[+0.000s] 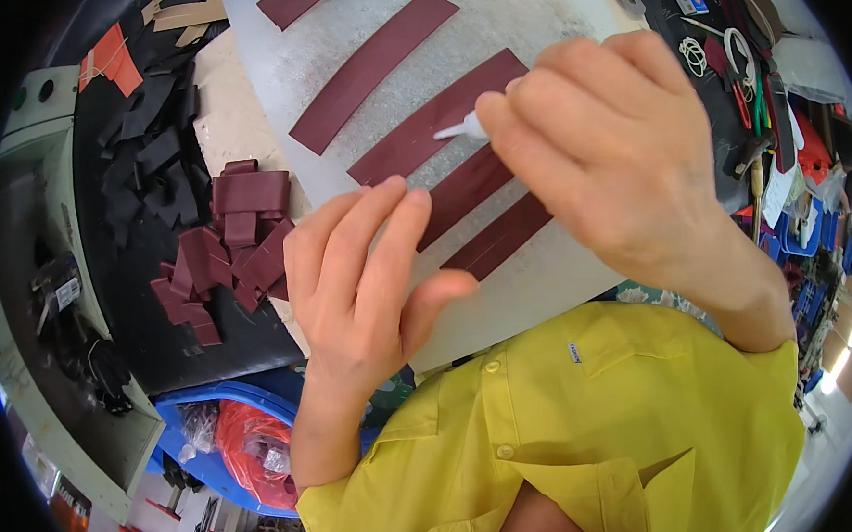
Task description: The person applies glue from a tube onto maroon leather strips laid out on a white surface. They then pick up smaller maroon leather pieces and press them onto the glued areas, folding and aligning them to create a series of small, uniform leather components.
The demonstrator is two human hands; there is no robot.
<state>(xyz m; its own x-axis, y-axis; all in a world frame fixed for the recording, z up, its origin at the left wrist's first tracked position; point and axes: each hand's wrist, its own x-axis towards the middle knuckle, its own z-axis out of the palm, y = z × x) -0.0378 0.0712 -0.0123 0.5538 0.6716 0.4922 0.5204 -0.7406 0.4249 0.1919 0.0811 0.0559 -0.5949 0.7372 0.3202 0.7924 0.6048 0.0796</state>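
Note:
Several maroon strips lie slantwise and spaced apart on a pale, grey-mottled board (545, 17). My right hand (606, 145) is closed around a small applicator with a pointed white nozzle (464, 128); its body is hidden in the fist. The nozzle tip is over the middle of one maroon strip (403, 149), where a thin pale mark shows; contact cannot be made out. My left hand (359, 262) has its fingers stretched out and thumb spread, with the fingertips at the lower end of that strip. Beside it, another maroon strip (464, 191) passes partly beneath my right hand.
Left of the board are a pile of folded maroon pieces (224, 255), black strips (148, 155) and tan strips (194, 13). A blue tub (208, 467) with plastic bags stands below the table edge. At the right are hand tools (762, 101) and white cord (692, 56).

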